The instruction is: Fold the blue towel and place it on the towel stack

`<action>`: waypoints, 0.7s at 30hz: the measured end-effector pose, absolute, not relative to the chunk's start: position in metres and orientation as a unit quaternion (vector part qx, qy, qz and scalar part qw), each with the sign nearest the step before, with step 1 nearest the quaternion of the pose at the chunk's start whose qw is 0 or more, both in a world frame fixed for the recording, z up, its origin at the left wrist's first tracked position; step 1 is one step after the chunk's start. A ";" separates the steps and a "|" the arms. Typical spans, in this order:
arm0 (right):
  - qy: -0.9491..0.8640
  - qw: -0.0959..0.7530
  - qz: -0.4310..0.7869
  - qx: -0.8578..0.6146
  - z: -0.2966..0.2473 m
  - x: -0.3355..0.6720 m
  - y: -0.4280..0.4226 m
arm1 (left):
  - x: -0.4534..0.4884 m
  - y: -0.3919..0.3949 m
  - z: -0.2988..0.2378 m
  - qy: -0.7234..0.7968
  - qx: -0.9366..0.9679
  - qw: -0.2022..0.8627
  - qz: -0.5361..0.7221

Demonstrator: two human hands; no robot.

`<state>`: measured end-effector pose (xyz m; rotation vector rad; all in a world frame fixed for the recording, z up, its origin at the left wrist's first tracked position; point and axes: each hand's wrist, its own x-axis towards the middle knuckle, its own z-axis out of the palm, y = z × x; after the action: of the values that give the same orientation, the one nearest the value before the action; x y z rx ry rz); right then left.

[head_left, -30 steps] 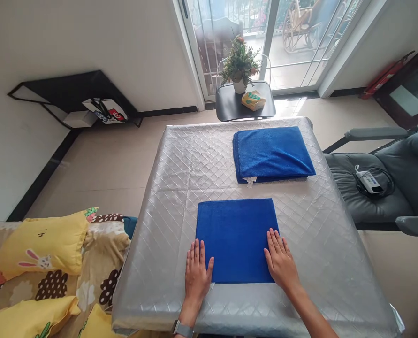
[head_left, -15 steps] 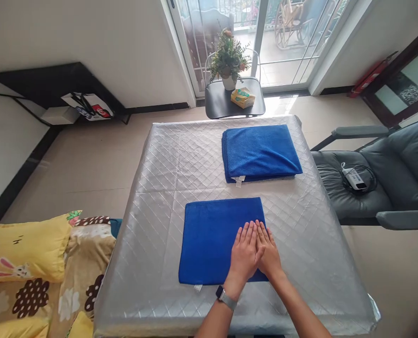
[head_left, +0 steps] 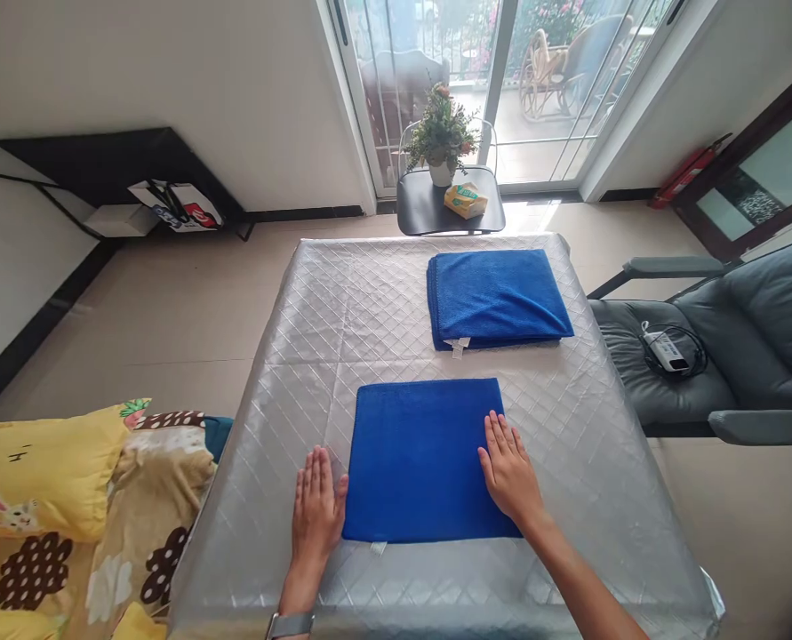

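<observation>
A: Hands?
B: The left hand point(head_left: 316, 514) is lying flat and empty, fingers straight, on the worktop point(head_left: 588, 444), just beside the folded blue towel point(head_left: 422, 458). The right hand point(head_left: 510, 471) is pressing flat, palm down, on that towel's right edge.
A: Towel's spot?
B: It is lying square at the near middle.
A: Farther out?
B: A second towel point(head_left: 495, 298) is sitting well apart, far right. Beyond, a black chair point(head_left: 428, 204) is carrying a potted plant point(head_left: 441, 138).

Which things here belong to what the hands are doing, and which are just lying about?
In use: near blue towel, left hand beside it, right hand on it, quilted table.
Lying about: far folded towel, potted plant, tissue pack, armchair, charger, pillows.
</observation>
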<state>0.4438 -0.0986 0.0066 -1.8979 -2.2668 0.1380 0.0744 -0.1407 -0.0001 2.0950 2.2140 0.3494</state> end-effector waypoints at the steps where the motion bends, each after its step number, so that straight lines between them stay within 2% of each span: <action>1: -0.760 0.094 0.045 -0.642 0.007 0.444 -0.092 | 0.085 -0.139 0.005 0.727 0.673 0.032 0.132; 5: -0.745 0.103 0.035 -0.658 -0.004 0.447 -0.066 | 0.177 -0.116 0.023 0.685 0.705 0.040 0.177; 9: -0.754 0.106 0.025 -0.647 -0.021 0.453 -0.061 | 0.286 -0.083 0.021 0.543 0.822 0.108 0.132; 12: -0.768 0.110 0.026 -0.630 -0.027 0.456 -0.065 | 0.327 -0.065 0.010 0.497 0.848 0.129 0.127; 16: -0.755 0.117 0.020 -0.645 -0.026 0.453 -0.063 | 0.305 -0.057 -0.001 0.557 0.814 0.120 0.112; 21: -0.744 0.112 0.029 -0.659 -0.021 0.449 -0.062 | 0.207 -0.059 -0.005 0.663 0.740 0.065 0.089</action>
<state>0.4494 -0.0620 -0.0212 -1.9340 -2.1834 0.0859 0.2073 -0.0594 -0.0054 2.2339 2.0006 0.2692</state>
